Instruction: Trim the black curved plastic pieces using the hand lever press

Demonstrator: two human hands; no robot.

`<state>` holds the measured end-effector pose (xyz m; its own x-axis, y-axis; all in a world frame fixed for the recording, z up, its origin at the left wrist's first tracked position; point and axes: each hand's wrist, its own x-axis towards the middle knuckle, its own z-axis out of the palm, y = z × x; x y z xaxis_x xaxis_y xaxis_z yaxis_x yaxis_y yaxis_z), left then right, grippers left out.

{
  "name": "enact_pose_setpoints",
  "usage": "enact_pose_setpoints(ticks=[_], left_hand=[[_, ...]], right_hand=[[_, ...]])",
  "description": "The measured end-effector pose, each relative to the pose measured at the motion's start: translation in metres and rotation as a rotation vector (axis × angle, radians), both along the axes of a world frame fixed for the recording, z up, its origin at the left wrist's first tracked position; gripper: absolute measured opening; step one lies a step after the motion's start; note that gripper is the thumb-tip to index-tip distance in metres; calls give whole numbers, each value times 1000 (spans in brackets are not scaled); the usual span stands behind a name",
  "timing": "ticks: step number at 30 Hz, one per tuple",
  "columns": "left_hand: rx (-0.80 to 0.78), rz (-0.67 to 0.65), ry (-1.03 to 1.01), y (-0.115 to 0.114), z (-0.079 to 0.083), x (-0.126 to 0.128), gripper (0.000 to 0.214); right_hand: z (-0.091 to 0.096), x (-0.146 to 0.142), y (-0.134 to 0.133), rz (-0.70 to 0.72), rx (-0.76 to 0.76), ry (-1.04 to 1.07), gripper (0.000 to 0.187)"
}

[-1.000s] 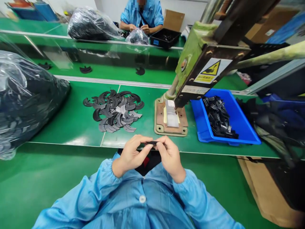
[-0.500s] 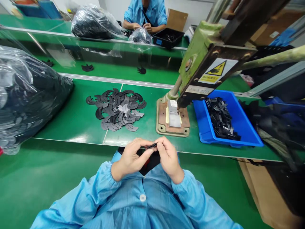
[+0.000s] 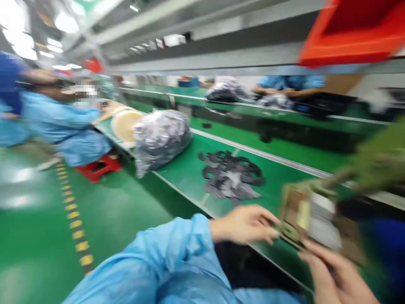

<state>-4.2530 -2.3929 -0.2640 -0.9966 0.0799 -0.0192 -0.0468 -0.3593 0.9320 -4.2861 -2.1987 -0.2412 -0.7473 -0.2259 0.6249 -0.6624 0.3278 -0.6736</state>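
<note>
The whole view is smeared by motion. My left hand (image 3: pixel 247 223), in a light blue sleeve, reaches right over the near edge of the green bench (image 3: pixel 186 177). My right hand (image 3: pixel 335 274) is low at the right corner. The fingertips of both point toward each other just in front of the brown press base (image 3: pixel 303 211); whether anything is between them is too blurred to tell. A pile of black crescent-shaped parts (image 3: pixel 232 177) lies on the bench beyond my left hand.
A clear plastic bag of black parts (image 3: pixel 161 137) sits left on the bench. The green press body (image 3: pixel 376 164) stands at the right, an orange bin (image 3: pixel 354 29) overhead. Co-workers in blue (image 3: pixel 60 122) sit at the left by a red stool (image 3: pixel 98 166); another person (image 3: pixel 291 82) works across.
The view has swung up and to the left, bringing the aisle and seated co-workers into sight. My hands have moved apart; the small black part they held together is no longer discernible.
</note>
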Motion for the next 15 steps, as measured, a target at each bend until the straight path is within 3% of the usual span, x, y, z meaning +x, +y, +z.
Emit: enact_pose_setpoints(ticks=[2, 4, 8, 10, 12, 15], left_hand=[[-92, 205, 55, -32, 20, 7, 52], [-249, 242, 123, -51, 24, -7, 37], [-588, 247, 329, -37, 15, -56, 17], [-731, 235, 418, -23, 12, -73, 14], [-871, 226, 481, -13, 10, -86, 14], [-1050, 224, 567, -9, 8, -101, 15]], right_hand=[[30, -3, 13, -54, 3, -41, 19], [64, -11, 25, -173, -166, 117, 18], [139, -37, 43, -356, -465, 564, 29], [175, -46, 43, -303, -480, 611, 35], [205, -52, 38, -156, -438, 549, 38], [234, -65, 28, 12, -441, 460, 31]])
